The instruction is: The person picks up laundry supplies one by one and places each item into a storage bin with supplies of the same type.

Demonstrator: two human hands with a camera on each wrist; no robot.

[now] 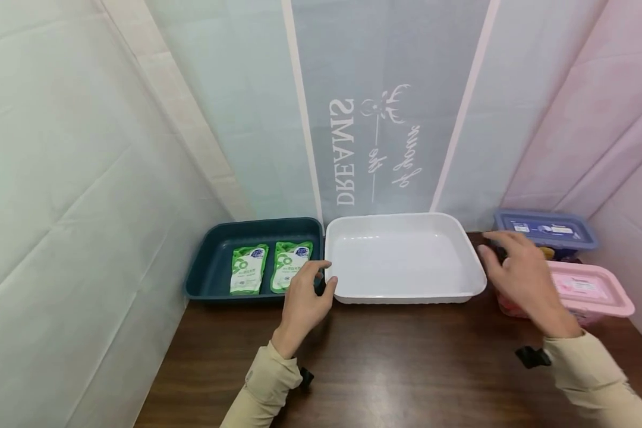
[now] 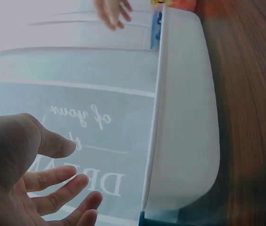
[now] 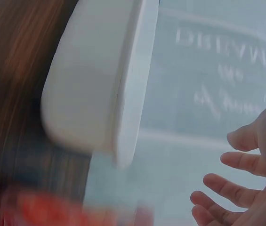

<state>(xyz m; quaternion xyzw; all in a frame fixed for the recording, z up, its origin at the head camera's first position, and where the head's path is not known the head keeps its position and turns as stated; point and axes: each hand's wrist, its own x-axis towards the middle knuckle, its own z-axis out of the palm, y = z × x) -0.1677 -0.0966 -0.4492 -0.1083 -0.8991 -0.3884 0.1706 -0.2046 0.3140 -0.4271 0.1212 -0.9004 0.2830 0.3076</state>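
A white rectangular tray point(image 1: 401, 261) lies on the table in the middle of the head view, with a bare inside. My left hand point(image 1: 305, 300) is at its left end, thumb and fingers spread apart and holding nothing. Whether the fingertips touch the rim, I cannot tell. Past the tray's right end hovers my right hand point(image 1: 524, 282), also holding nothing, in front of a pink-lidded box point(image 1: 594, 288). The right wrist view shows its fingers point(image 3: 231, 188) loosely bent and apart, away from the tray wall point(image 3: 90, 75).
Left of the white tray stands a dark teal tray point(image 1: 205, 261) with two green-and-white packets point(image 1: 248, 276) lying flat in it. A blue-lidded box point(image 1: 545, 229) sits behind the pink one. A printed cloth point(image 1: 385, 59) hangs behind the brown wooden table point(image 1: 385, 362).
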